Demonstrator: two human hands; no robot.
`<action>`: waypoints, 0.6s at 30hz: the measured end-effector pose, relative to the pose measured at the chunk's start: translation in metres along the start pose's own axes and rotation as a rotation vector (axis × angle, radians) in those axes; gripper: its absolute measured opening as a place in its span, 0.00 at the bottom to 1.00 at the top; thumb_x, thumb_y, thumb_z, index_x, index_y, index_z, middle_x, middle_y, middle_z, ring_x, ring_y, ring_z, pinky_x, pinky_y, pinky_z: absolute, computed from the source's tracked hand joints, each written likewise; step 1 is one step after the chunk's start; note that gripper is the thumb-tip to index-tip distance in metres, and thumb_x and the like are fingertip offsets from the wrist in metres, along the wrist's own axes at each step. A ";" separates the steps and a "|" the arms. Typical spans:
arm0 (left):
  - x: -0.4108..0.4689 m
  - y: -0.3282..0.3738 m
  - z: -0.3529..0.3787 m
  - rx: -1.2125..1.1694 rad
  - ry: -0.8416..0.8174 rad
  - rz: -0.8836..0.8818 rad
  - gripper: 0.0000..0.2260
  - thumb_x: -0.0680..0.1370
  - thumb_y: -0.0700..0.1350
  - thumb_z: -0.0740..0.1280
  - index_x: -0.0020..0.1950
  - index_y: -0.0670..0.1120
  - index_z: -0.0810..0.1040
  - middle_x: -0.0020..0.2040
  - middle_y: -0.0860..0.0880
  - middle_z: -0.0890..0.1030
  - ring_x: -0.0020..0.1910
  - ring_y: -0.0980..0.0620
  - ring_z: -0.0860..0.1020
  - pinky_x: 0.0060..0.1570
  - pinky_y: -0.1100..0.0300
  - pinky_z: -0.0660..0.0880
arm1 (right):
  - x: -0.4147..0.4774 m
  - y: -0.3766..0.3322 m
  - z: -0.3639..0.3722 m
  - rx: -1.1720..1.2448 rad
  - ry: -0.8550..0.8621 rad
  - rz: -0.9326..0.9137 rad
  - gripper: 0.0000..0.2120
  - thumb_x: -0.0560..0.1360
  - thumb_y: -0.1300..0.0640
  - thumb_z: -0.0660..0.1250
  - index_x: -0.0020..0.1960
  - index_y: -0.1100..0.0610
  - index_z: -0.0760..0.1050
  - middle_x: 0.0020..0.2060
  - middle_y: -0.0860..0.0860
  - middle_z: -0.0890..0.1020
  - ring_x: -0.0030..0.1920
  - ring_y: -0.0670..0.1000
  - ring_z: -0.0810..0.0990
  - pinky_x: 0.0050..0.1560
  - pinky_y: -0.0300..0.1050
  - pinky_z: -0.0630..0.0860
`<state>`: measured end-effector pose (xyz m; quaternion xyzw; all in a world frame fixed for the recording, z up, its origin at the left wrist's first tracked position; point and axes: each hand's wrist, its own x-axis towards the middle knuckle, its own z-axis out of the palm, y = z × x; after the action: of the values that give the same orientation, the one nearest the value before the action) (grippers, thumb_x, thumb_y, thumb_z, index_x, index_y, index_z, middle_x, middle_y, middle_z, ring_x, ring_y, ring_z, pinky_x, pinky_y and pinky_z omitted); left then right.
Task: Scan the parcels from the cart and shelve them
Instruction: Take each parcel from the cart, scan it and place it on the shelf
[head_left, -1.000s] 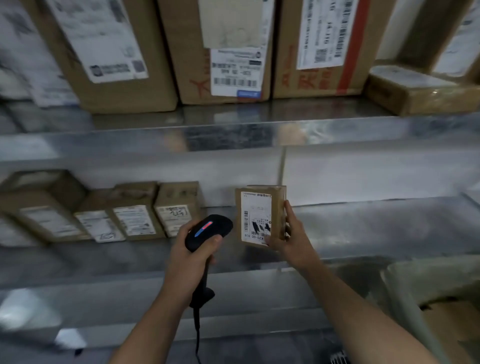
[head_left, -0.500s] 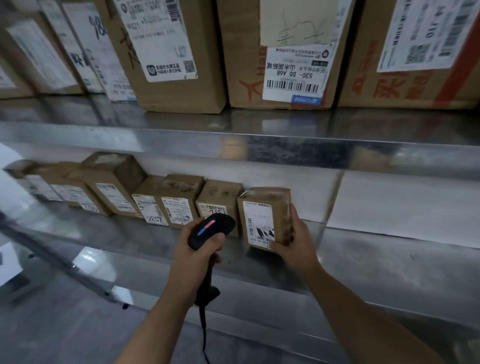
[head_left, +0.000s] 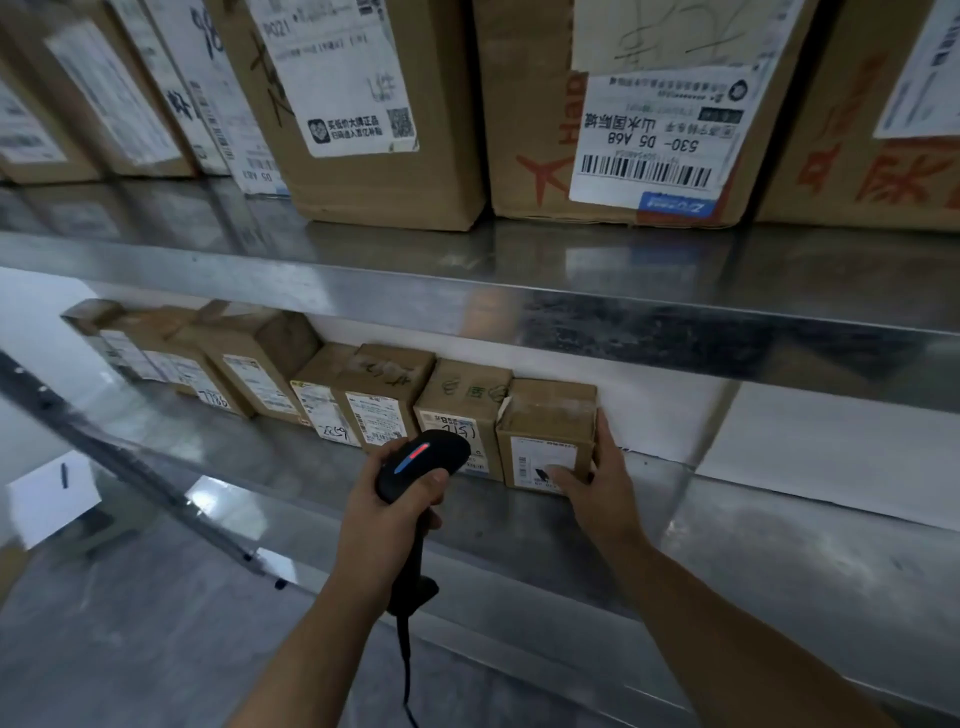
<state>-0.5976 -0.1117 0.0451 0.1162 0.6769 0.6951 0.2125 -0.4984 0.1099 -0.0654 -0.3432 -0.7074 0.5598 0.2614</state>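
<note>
right hand (head_left: 597, 488) grip pinches small parcel (head_left: 550, 421) (thumb on label, fingers down its side), parcel standing on lower shelf (head_left: 779, 545), touching neighbour box (head_left: 462, 395) at its 9 o'clock; left hand (head_left: 387, 514) grip wrapped round scanner (head_left: 423, 460) at parcel's 8 o'clock.

Wht sheet (head_left: 52, 496) w/ blk mark

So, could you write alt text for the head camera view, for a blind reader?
A right hand holds a small parcel at the right end of a row of parcels on a metal shelf. The left hand grips a black barcode scanner.
</note>
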 end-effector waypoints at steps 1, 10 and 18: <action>0.002 -0.001 0.001 0.004 -0.003 -0.003 0.15 0.77 0.36 0.73 0.61 0.48 0.77 0.48 0.41 0.82 0.37 0.50 0.81 0.34 0.57 0.79 | 0.000 0.000 0.000 0.005 0.001 0.005 0.46 0.73 0.61 0.76 0.80 0.42 0.54 0.70 0.47 0.74 0.66 0.45 0.77 0.64 0.52 0.78; 0.013 -0.002 0.005 0.022 -0.098 -0.026 0.22 0.75 0.41 0.77 0.67 0.47 0.76 0.52 0.38 0.83 0.42 0.46 0.83 0.39 0.53 0.80 | -0.006 -0.009 0.001 -0.011 0.015 0.036 0.45 0.73 0.61 0.75 0.81 0.42 0.54 0.66 0.44 0.78 0.62 0.40 0.78 0.66 0.50 0.77; 0.018 0.004 0.003 0.021 -0.220 -0.041 0.17 0.76 0.38 0.74 0.61 0.54 0.77 0.53 0.39 0.82 0.42 0.44 0.82 0.45 0.47 0.81 | -0.034 -0.025 -0.010 -0.186 0.100 0.063 0.46 0.74 0.50 0.75 0.82 0.48 0.50 0.78 0.49 0.62 0.77 0.51 0.61 0.73 0.46 0.60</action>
<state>-0.6131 -0.1007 0.0471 0.1801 0.6588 0.6666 0.2987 -0.4746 0.0865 -0.0381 -0.4157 -0.7311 0.4820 0.2458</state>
